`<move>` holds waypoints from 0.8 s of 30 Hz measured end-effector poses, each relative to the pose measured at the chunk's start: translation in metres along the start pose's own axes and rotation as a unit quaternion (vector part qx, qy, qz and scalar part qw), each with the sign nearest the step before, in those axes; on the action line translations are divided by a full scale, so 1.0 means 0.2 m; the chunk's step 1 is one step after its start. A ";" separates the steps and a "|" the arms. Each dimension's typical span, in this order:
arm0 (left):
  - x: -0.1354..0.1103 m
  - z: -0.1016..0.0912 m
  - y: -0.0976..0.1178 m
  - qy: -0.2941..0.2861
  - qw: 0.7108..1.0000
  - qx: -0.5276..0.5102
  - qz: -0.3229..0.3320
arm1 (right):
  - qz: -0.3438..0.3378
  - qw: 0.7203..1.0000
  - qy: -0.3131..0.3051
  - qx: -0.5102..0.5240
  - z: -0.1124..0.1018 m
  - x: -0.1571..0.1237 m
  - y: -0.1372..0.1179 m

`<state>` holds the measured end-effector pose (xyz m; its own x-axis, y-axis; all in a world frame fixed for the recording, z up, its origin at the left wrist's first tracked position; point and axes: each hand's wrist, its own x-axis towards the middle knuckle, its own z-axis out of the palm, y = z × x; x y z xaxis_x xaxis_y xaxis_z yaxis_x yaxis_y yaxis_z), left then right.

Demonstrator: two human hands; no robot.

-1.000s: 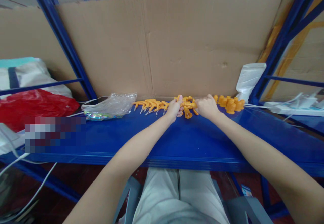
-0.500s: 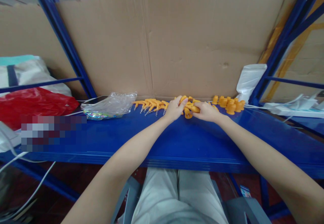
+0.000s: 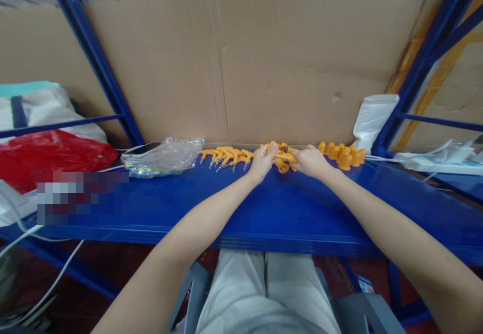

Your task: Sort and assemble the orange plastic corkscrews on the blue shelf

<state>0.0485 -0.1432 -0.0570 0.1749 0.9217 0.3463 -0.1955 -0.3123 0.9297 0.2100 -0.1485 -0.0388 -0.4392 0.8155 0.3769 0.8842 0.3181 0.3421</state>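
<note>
Over the far part of the blue shelf, my left hand (image 3: 261, 164) is closed on an orange plastic piece (image 3: 286, 158). My right hand (image 3: 311, 163) pinches the same piece at its right end, so it spans the gap between both hands. Other orange parts (image 3: 282, 166), one with a round flared end, lie under and behind it, partly hidden by my fingers. Left of my left hand stretches a row of curved orange pieces (image 3: 226, 155) with thin metal coils hanging from them. Several orange cup-shaped parts (image 3: 344, 159) stand to the right of my right hand.
A clear plastic bag (image 3: 169, 154) with colourful contents lies on the blue shelf (image 3: 287, 208) at left. Behind rises a cardboard sheet (image 3: 279, 67). A white pouch (image 3: 373, 117) leans by the right blue post. A red bag (image 3: 56, 155) and white cables sit far left.
My right hand has shifted slightly right along the orange piece, its knuckles now raised higher. More of the piece shows between my hands. My left hand has barely moved.
</note>
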 end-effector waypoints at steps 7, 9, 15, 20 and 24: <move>0.00 0.02 0.06 0.051 0.989 -0.066 -0.125 | -0.002 0.996 0.068 -0.056 -0.02 0.01 -0.01; 0.02 0.02 0.07 0.058 0.981 -0.077 -0.168 | 0.002 0.994 0.085 -0.067 -0.02 0.02 -0.03; 0.02 -0.01 0.08 0.064 0.979 -0.060 -0.184 | -0.018 0.995 0.098 -0.019 0.01 0.02 -0.02; 0.01 -0.03 0.09 0.089 0.986 -0.047 -0.134 | -0.019 0.966 0.144 0.214 0.07 -0.01 0.03; 0.02 -0.06 0.10 0.102 0.988 -0.054 -0.101 | 0.044 0.844 0.103 0.524 0.12 0.01 0.06</move>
<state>0.0345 -0.1435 -0.0384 0.0253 0.9934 0.1119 -0.2793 -0.1005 0.9549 0.2239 -0.1314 -0.0540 -0.2873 0.7912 0.5398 0.5219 0.6019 -0.6044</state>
